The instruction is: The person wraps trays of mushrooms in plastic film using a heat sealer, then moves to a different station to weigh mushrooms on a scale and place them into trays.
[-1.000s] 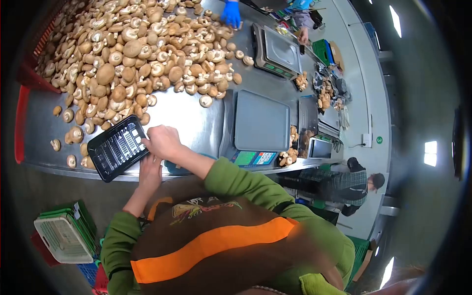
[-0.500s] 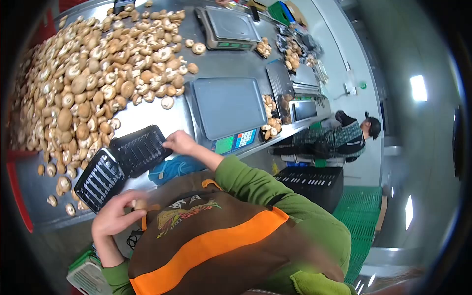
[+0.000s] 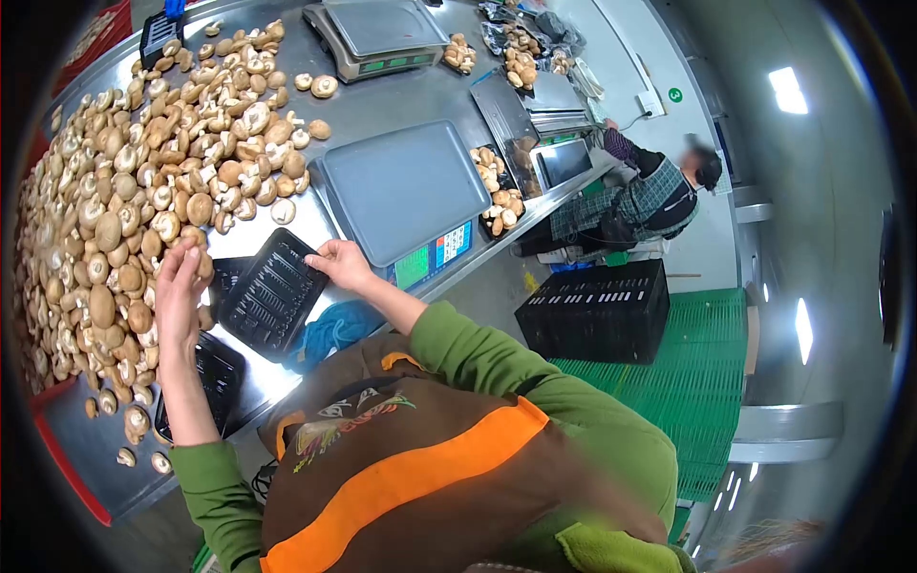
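Note:
My right hand (image 3: 341, 265) pinches the edge of a black plastic tray (image 3: 272, 294), tilted over the steel table. Part of a second black tray (image 3: 229, 274) shows behind it. My left hand (image 3: 180, 286) is at the near edge of a big heap of brown mushrooms (image 3: 124, 210), its fingers curled round a mushroom (image 3: 203, 265) at the fingertips. Below my left wrist, another black tray (image 3: 218, 377) lies on the table, partly hidden by my forearm. A blue cloth (image 3: 334, 329) lies under my right forearm.
A scale with a grey plate (image 3: 406, 191) stands right of the heap; another scale (image 3: 377, 38) is behind it. Filled mushroom trays (image 3: 497, 191) sit farther right. A co-worker (image 3: 635, 196) is at the table's far end. A black crate (image 3: 597, 310) stands on the floor beside green slatted crates (image 3: 669, 382).
My left hand has moved from near my apron up to the mushroom heap. My right hand has shifted the black tray, which now overlaps another. The view has turned slightly.

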The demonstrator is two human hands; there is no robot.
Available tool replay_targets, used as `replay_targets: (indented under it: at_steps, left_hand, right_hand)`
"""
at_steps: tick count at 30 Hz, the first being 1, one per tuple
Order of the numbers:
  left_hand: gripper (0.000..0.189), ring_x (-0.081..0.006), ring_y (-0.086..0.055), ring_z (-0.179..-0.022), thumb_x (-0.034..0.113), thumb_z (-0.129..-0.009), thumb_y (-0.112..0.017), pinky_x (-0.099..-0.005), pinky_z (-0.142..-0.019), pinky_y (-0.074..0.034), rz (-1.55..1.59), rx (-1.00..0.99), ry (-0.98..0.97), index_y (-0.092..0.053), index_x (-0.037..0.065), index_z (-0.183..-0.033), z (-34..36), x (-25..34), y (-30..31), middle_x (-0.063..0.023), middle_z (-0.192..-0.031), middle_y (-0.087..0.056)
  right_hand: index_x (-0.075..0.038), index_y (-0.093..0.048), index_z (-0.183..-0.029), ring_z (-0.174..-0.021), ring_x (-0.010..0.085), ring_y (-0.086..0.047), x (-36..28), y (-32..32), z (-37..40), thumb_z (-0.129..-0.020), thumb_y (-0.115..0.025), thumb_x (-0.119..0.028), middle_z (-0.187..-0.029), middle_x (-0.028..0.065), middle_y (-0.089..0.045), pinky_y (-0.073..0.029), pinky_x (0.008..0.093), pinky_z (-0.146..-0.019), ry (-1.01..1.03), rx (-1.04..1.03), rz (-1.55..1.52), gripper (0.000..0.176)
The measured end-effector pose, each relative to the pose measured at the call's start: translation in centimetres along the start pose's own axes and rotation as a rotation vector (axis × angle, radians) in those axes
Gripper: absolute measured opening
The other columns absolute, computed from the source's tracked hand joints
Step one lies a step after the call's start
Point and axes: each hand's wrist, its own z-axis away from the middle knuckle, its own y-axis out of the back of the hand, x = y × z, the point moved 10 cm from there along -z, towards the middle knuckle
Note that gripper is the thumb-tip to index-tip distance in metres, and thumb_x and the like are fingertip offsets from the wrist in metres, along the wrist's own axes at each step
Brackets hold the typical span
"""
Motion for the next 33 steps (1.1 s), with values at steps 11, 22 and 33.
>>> replay_targets:
  at_steps: [11,22,33]
  left_hand:
    - [0.036,-0.0356,-0.062,-0.096,0.024,-0.077,-0.062,-0.0386,-0.082,-0.050,-1.393,-0.398,-0.284,-0.062,0.003,-0.106,-10.8,-10.6,-3.0,-0.0207,-0.103,-0.065]
    - [0.026,-0.0198,-0.054,-0.057,0.021,-0.085,-0.044,-0.0346,-0.062,-0.047,-0.384,-0.102,0.477,-0.058,0.005,-0.069,-12.5,-17.8,6.6,-0.0052,-0.058,-0.055]
    - [0.067,-0.0211,-0.057,-0.099,0.054,-0.082,-0.062,-0.0347,-0.087,-0.048,0.664,0.638,0.094,-0.050,0.002,-0.123,-11.9,-8.2,2.8,-0.0113,-0.115,-0.056]
  right_hand:
    - [-0.003,-0.057,-0.086,-0.057,0.0112,-0.056,0.7,-0.6,0.9,-0.091,-0.056,-0.017,-0.069,0.0036,-0.059,-0.048,0.0267,-0.048,-0.263,0.055,-0.405,0.015]
    - [0.001,-0.060,-0.099,-0.077,0.0278,-0.062,3.8,0.8,-1.8,-0.081,-0.053,-0.012,-0.084,0.0176,-0.063,-0.048,0.0386,-0.067,-0.402,0.137,0.259,0.023]
    - [0.002,-0.062,-0.099,-0.093,0.0391,-0.061,-7.2,-2.8,-15.7,-0.078,-0.053,-0.010,-0.095,0.0259,-0.063,-0.049,0.0427,-0.084,-0.124,0.154,0.586,0.026]
